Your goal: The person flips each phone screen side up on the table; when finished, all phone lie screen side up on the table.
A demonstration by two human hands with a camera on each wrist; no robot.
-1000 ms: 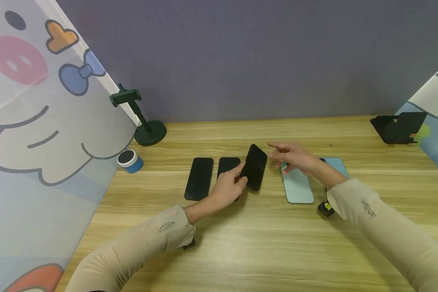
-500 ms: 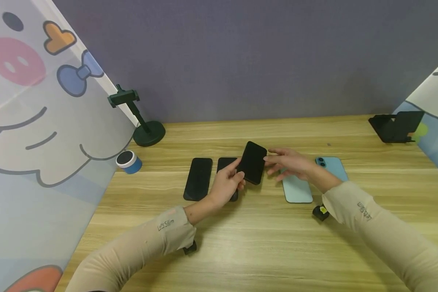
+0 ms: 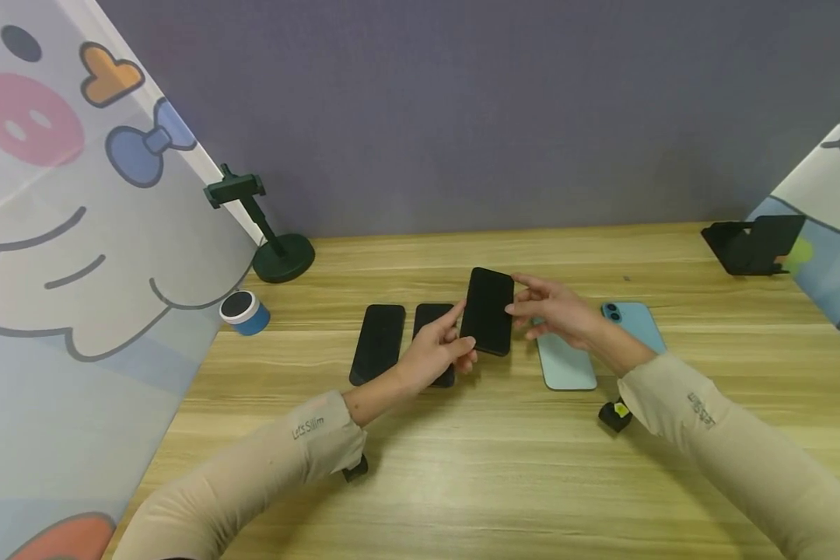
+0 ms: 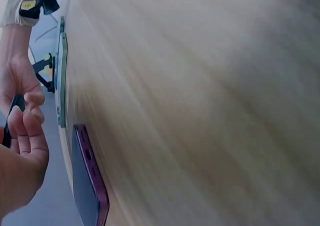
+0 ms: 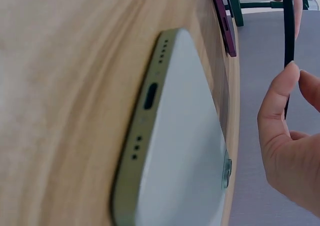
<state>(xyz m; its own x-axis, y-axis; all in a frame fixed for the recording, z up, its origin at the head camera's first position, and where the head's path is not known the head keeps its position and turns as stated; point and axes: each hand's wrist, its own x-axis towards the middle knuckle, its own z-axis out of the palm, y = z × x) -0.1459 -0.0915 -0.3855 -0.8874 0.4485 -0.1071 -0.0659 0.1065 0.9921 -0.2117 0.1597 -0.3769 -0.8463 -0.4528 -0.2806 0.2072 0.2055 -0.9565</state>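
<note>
A black phone [image 3: 488, 311] is raised over the table, screen facing the head camera. My left hand [image 3: 432, 354] grips its left edge, thumb in front and fingers behind. At the opposite edge, my right hand [image 3: 560, 311] pinches it between thumb and fingers; the right wrist view shows the phone [image 5: 289, 30] edge-on in that pinch. Below the left hand lies another dark phone [image 3: 430, 315], partly covered, with a purple rim [image 4: 97, 186] in the left wrist view. A pale green phone [image 3: 567, 362] lies back up under the right hand, its top end hidden.
Another black phone [image 3: 378, 342] lies at the left of the row, a blue phone [image 3: 640, 327] at the right, back up. A dark green stand [image 3: 283, 257] and a blue-and-white jar [image 3: 245, 313] are farther left. A folding black stand [image 3: 756, 245] sits back right.
The left hand has turned the black phone's screen toward the head camera and lifted it slightly. My right hand, apart from it before, has come to pinch its right edge.
</note>
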